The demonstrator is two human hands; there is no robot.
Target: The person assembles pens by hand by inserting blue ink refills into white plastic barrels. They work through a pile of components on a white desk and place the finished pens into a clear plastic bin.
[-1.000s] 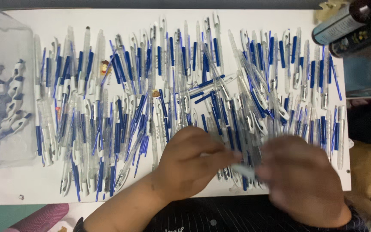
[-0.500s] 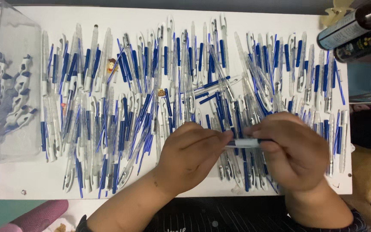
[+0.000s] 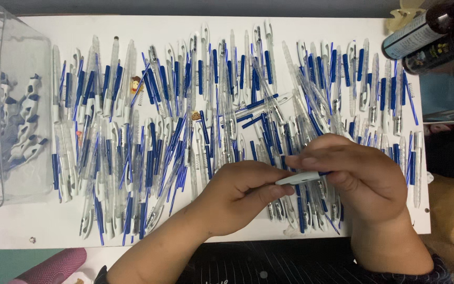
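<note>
The person's left hand (image 3: 240, 197) and right hand (image 3: 361, 179) meet over the near edge of the white table (image 3: 311, 26), and both are clamped on one pen part (image 3: 298, 178), a pale, clear barrel piece with a bit of blue at its right end. The left grip pinches its left tip between thumb and forefinger; the right grip closes over its other end, so the piece lies level between the two hands, just above the loose parts.

Beyond and to either side of the grips the table is covered by a spread of pen parts (image 3: 211, 121): clear barrels, white clips, thin blue refills and small metal springs, lying side by side and crossing each other. They are far too many and too overlapped to count; it is well over a hundred pieces. Far to the left of the left grip stands one clear plastic bin (image 3: 17, 58), holding what look like finished pens (image 3: 6, 131), perhaps a dozen or two, the number not readable through the wall. Far beyond the right grip, at the table's corner, lie two dark bottles (image 3: 432, 31).

Judged from this, the assembly is at an early stage: a small batch is in the bin, one pen is in hand, and the great bulk remains loose on the table.
</note>
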